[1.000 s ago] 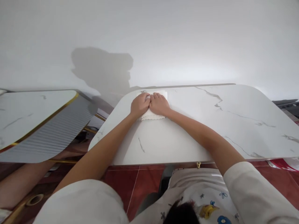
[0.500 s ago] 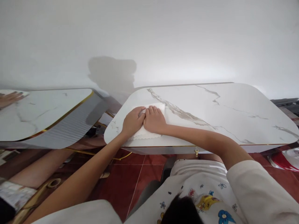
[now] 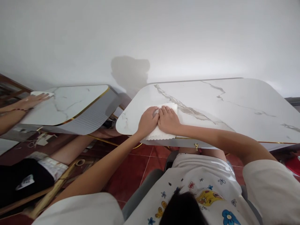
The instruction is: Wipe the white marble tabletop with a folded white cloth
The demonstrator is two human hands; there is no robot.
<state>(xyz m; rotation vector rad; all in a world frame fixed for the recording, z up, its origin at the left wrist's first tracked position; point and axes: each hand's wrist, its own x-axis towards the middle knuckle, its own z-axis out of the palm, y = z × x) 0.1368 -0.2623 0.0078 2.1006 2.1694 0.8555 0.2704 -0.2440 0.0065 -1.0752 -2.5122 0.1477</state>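
Both of my hands press on a white cloth (image 3: pixel 161 137) near the left front part of a white marble-patterned tabletop (image 3: pixel 234 103). My left hand (image 3: pixel 148 121) has its fingers curled on the cloth, its thumb side against my other hand. Beside it, my right hand (image 3: pixel 169 120) rests with fingers together and bent over the cloth. Something small and pale shows between the two hands, too covered to name. A small gold knob (image 3: pixel 196 146) sits on the front edge below.
At the left stands a second marble-patterned table (image 3: pixel 67 103) with gold trim, where another person's hand (image 3: pixel 35 100) lies on a white cloth. That person's leg (image 3: pixel 72 148) extends below. A white wall (image 3: pixel 187 37) rises behind both tables.
The view has swung left, so more of the second table and the other person's arms shows. My hands and the cloth are slightly nearer the tabletop's front edge.
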